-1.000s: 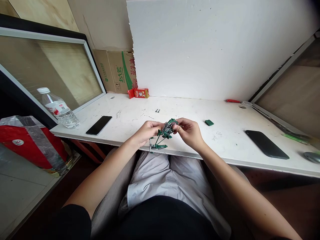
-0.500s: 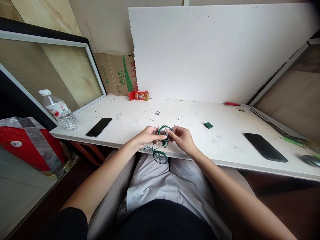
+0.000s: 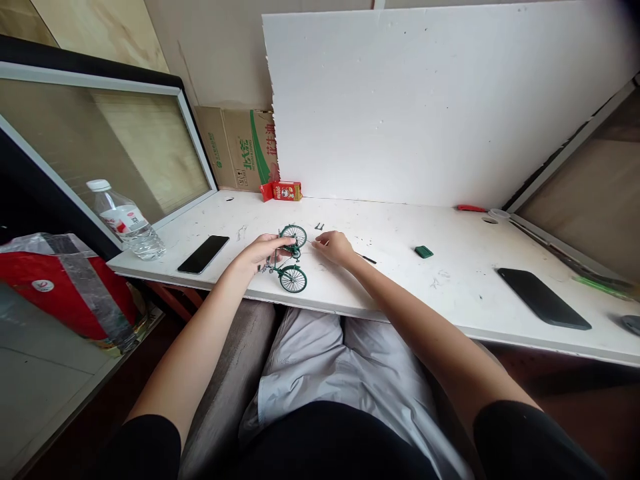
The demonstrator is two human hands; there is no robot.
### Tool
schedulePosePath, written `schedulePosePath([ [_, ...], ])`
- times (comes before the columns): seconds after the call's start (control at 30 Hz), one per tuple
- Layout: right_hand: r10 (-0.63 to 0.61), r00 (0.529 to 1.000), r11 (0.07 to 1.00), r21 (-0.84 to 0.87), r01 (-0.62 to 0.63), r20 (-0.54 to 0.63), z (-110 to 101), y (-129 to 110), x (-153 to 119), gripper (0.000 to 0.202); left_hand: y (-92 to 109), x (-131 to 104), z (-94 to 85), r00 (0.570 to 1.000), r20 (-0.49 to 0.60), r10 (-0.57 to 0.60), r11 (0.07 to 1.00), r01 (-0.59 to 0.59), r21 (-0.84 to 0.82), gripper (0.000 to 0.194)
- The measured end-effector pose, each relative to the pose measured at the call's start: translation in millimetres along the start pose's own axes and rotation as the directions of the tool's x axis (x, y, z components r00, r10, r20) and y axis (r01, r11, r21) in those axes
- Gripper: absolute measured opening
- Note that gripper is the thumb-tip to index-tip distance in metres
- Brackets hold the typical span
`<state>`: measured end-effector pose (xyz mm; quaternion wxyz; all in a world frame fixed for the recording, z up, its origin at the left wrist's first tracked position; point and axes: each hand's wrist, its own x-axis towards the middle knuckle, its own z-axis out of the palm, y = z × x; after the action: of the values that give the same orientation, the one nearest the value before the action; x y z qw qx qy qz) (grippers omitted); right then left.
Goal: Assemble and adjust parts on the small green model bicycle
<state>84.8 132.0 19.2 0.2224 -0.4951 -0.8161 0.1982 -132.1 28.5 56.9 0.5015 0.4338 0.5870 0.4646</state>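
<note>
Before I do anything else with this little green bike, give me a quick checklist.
1. Green miniature bicycle gripped by the left hand: ok.
2. Both bicycle wheels present: ok; how firmly they are fixed: cannot tell.
3. Right hand free: cannot tell; its fingertips are drawn together, and anything tiny between them is unclear.
4. Small dark pieces in sight: ok, on the white table beyond the right hand.
5. Thin black rod in sight: ok, on the table by the right wrist.
6. Dark green block away from both hands: ok, off to the right.
</note>
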Motion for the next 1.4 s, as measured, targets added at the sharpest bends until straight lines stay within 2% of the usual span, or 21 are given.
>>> schedulePosePath([
  [0.17,0.076,0.997,0.995,-0.071,-0.077,-0.004,19,-14,28,0.015,-7,11,-12.0,0.999,-0.036,-0.011,0.998,0.014,0.063,0.051],
  [0.37,0.034,0.999,0.996,-0.082,-0.036,-0.024,23,-13,34,0.015,-9,17,-12.1,0.999,-0.038,0.018,1.0,-0.018,-0.006,0.053],
  [0.47,-0.011,0.999,1.0,-0.005,0.011,-0.044,18,-7,30,0.018,-6,14,-8.9,0.999,-0.014,0.046,0.997,-0.047,-0.057,0.051],
  [0.57,-0.039,0.995,0.994,0.102,0.048,-0.091,9,1,21,0.02,-1,5,-3.1,0.999,-0.038,0.029,0.998,-0.031,-0.046,0.043],
  [0.67,-0.012,0.99,0.982,0.186,0.038,-0.138,-1,10,8,0.024,3,-2,3.3,0.998,-0.067,0.001,1.0,-0.001,0.002,0.035],
  [0.83,0.03,0.987,0.958,0.285,0.016,-0.158,-16,24,-18,0.024,-1,2,8.2,0.998,-0.047,-0.032,0.999,0.032,-0.002,0.037],
  [1.0,-0.009,0.988,0.867,0.49,0.085,-0.154,-30,34,-36,0.023,-10,11,7.5,1.0,-0.007,-0.015,0.999,0.015,-0.034,0.039],
  [1.13,-0.053,0.982,0.828,0.542,0.144,-0.18,-37,33,-46,0.039,-12,13,7.5,1.0,-0.006,-0.002,1.0,0.002,-0.007,0.042],
  [1.3,0.007,0.985,0.638,0.759,0.129,-0.174,-37,22,-56,0.053,-13,12,10.9,0.996,0.021,0.087,0.995,-0.086,-0.045,0.046],
  [1.4,0.037,0.973,0.64,0.754,0.15,-0.226,-37,18,-59,0.057,-10,11,14.9,0.988,0.011,0.156,0.984,-0.155,-0.091,0.046],
])
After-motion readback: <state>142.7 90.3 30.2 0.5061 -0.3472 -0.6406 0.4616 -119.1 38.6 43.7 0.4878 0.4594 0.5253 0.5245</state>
